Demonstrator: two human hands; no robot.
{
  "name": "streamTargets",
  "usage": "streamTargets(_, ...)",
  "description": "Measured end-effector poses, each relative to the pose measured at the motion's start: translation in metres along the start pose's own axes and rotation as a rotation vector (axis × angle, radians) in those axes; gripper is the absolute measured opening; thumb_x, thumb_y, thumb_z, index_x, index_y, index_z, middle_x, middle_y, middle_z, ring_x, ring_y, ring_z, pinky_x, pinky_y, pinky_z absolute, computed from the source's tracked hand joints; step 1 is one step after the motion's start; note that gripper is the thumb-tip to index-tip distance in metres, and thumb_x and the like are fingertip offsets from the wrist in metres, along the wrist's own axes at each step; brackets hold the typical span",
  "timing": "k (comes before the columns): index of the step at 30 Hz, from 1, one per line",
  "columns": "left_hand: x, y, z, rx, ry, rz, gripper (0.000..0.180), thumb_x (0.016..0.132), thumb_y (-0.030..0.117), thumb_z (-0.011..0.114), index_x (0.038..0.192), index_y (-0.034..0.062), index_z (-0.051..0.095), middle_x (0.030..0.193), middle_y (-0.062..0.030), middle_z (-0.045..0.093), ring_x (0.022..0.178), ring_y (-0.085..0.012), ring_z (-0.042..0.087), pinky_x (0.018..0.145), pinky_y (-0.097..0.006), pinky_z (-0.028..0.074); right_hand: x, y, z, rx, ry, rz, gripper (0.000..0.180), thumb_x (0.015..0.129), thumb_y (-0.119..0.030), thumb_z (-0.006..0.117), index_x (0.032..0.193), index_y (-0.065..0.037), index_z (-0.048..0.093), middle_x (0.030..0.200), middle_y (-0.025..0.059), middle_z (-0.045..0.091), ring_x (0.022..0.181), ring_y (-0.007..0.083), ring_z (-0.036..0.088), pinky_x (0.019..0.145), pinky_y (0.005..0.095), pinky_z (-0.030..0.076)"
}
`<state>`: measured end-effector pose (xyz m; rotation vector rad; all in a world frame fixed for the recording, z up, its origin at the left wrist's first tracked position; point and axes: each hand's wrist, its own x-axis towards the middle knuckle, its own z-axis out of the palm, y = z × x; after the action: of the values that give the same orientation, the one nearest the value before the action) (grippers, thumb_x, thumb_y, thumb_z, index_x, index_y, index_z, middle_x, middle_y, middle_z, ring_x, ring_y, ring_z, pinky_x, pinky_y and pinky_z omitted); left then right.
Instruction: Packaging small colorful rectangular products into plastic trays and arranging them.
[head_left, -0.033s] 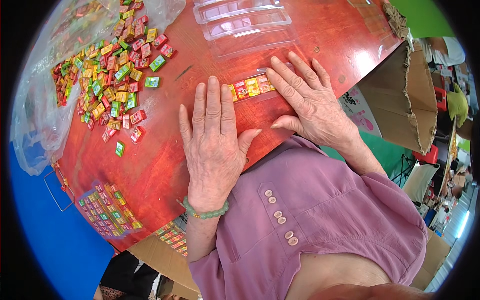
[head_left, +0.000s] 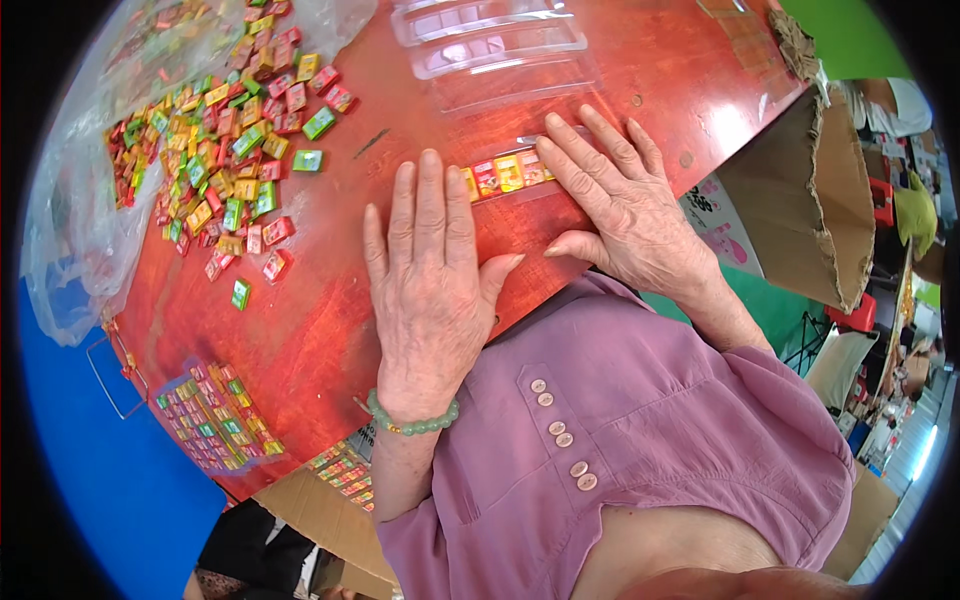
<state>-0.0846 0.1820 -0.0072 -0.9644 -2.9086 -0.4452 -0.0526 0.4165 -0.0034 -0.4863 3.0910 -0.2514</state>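
Candies [head_left: 508,172] in a clear tray are lying between your flat, empty hands: left hand [head_left: 432,290] is pressing the table [head_left: 320,330] near its edge, right hand [head_left: 618,205] is covering the tray's end. Loose pile [head_left: 225,150] is sitting farther left.

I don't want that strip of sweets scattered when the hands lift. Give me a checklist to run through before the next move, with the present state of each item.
1. Left hand flat on the red table, palm down beside the candy row: ok.
2. Right hand flat, fingers over the row's right end: ok.
3. Candy row lined up straight in its clear strip: ok for the visible pieces; the part under the right hand cannot be judged.
4. Strip sealed or closed: cannot tell.
5. Loose candy pile well apart from the row: ok.
6. Empty clear trays lying beyond the hands, unobstructed: ok.
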Motion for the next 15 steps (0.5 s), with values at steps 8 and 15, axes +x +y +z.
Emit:
streamTargets(8, -0.014, 0.002, -0.003, -0.078, 0.089, 0.006, 0.063, 0.091, 0.026, 0.071, 0.143, -0.0029, 0.051, 0.15, -0.0216, 0.049, 0.146, -0.037, 0.041, 0.12, -0.055, 0.032, -0.006, -0.017, -0.003, -0.023, -0.054, -0.143, 0.097, 0.087, -0.07, 0.051, 0.157, -0.005, 0.038, 0.164, 0.0159, 0.036, 0.154, 0.037, 0.028, 0.125, 0.0563, 0.016)
streamTargets(15, -0.072, -0.016, -0.022, -0.142, 0.221, -0.115, 0.054, 0.083, 0.012, 0.078, 0.131, -0.0043, 0.061, 0.136, -0.0198, 0.06, 0.128, -0.0387, 0.057, 0.109, -0.053, 0.044, 0.026, -0.057, -0.012, 0.158, -0.178, -0.381, 0.092, 0.085, -0.069, 0.056, 0.154, -0.008, 0.045, 0.164, 0.0119, 0.036, 0.154, 0.0364, 0.028, 0.125, 0.0566, 0.017)
